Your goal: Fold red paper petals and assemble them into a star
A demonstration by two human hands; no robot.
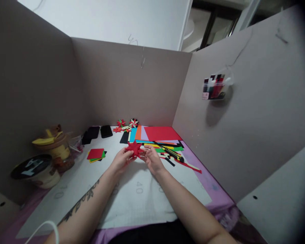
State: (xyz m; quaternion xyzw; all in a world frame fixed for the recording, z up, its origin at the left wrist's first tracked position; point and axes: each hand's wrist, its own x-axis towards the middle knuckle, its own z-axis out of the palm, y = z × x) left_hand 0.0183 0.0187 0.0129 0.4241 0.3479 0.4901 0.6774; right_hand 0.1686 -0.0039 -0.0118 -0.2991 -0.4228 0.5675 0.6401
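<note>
A red folded paper star (134, 148) with many points is held up above the white sheet, between my two hands. My left hand (122, 159) pinches its left side, thumb in front and fingers behind. On the right side, my right hand (152, 159) has its fingertips closed on the star's edge. Behind it, at the far edge of the table, lie several finished paper stars, among them a red and green star (121, 123) and a red and white star (133, 123).
Coloured paper sheets (162, 133), a yellow and black cutter (173, 153) and paper strips (190, 165) lie to the right. Small paper squares (95, 154), dark phones (106, 131) and tubs (37, 171) are on the left. Grey partitions (129, 81) enclose the table.
</note>
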